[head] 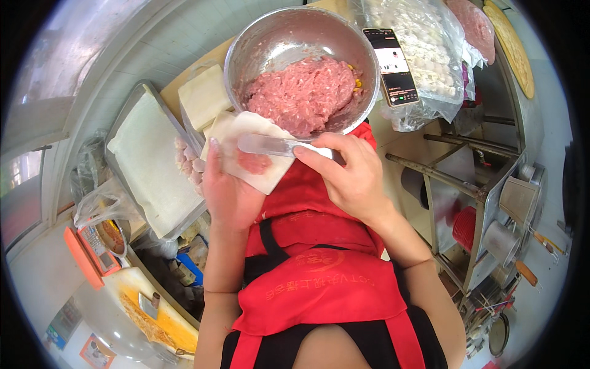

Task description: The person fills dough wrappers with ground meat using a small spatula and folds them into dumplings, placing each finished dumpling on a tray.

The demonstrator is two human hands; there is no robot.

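A square wonton wrapper (226, 127) lies across the palm and fingers of my left hand (233, 198). On it is a smear of pink minced meat (255, 163). My right hand (355, 170) grips a flat spatula (262, 144), whose blade is over the wrapper beside the smear. Just beyond both hands stands a large steel bowl (272, 34) holding a mound of minced meat (299, 92). Some yellow kernels (357, 84) sit at the mound's right side. A stack of square wrappers (205, 97) is left of the bowl.
A lined metal tray (152, 166) stands at the left, with several filled wontons (186, 161) along its right side. Right of the bowl, a lit phone (392, 69) leans by a plastic bag of pale food (419, 50). Metal shelving (442, 180) with pots stands further right.
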